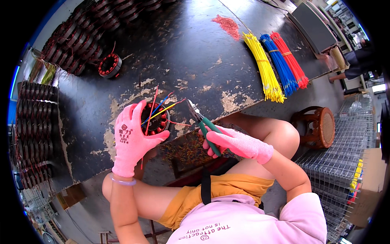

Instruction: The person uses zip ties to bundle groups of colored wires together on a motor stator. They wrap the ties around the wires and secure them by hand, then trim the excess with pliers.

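In a pink glove, my left hand (136, 132) is closed round the left side of a motor stator (163, 122), a dark ring with red-and-black windings, at the table's near edge. Red, blue and yellow wires (161, 110) rise from it toward the upper right. My right hand (239, 142), gloved in pink too, grips green-handled cutting pliers (210, 125). Their metal jaws point up and away, just right of the yellow wire's reddish end. A thin red wire (178, 123) sticks out from the stator's right side.
Bundles of yellow (263, 67), blue (280, 63) and red wires (290, 59) lie at the table's right. Beyond them is a heap of small red pieces (227, 26). One loose stator (109, 66) and stacked stators (36, 122) occupy the left. A wooden stool (325, 127) stands at right.
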Demonstrator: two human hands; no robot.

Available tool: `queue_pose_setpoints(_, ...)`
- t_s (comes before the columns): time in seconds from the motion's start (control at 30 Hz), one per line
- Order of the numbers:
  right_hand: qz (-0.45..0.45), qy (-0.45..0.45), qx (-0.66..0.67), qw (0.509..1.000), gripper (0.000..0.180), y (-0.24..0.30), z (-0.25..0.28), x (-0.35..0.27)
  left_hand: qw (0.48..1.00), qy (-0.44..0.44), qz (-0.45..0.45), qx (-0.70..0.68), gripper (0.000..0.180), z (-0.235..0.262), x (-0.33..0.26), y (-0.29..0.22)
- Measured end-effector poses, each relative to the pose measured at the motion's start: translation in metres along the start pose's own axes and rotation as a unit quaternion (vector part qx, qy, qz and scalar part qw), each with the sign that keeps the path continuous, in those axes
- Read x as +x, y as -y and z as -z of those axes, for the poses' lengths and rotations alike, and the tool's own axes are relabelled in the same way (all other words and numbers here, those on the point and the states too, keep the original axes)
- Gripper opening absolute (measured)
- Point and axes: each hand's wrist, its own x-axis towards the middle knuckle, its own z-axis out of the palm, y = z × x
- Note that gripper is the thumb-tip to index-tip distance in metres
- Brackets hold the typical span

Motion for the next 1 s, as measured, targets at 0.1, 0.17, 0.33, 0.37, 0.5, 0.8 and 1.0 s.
queue_pose_setpoints(0.1,-0.008,-0.007,-0.056,0.998,0.053,0.008,0.000,0.001,1.000,-0.007,0.000,0.017,0.097,-0.002,-0.002,-0.001)
queue_pose_setpoints(0.17,-0.018,-0.006,-0.066,0.998,0.050,0.015,0.002,0.003,1.000,-0.008,-0.003,0.018,0.097,-0.004,-0.002,-0.001)
queue_pose_setpoints(0.33,-0.025,-0.010,-0.102,0.994,0.044,0.030,0.004,0.011,1.000,-0.004,0.003,0.016,0.096,0.001,-0.001,-0.006)
queue_pose_setpoints(0.37,-0.024,-0.013,-0.109,0.994,0.044,0.034,0.003,0.012,1.000,-0.011,0.003,0.018,0.096,0.000,-0.002,-0.005)
queue_pose_setpoints(0.5,-0.007,-0.047,-0.104,0.993,0.048,0.034,0.000,0.015,1.000,-0.018,0.007,0.023,0.095,-0.003,-0.003,-0.004)
queue_pose_setpoints(0.8,0.000,-0.026,-0.051,0.998,0.053,0.034,0.017,0.027,0.999,-0.026,0.026,-0.009,0.095,-0.009,-0.005,-0.003)
queue_pose_setpoints(1.0,-0.036,-0.015,-0.098,0.994,0.057,0.048,0.025,0.034,1.000,-0.019,-0.007,-0.009,0.094,-0.003,-0.001,0.004)
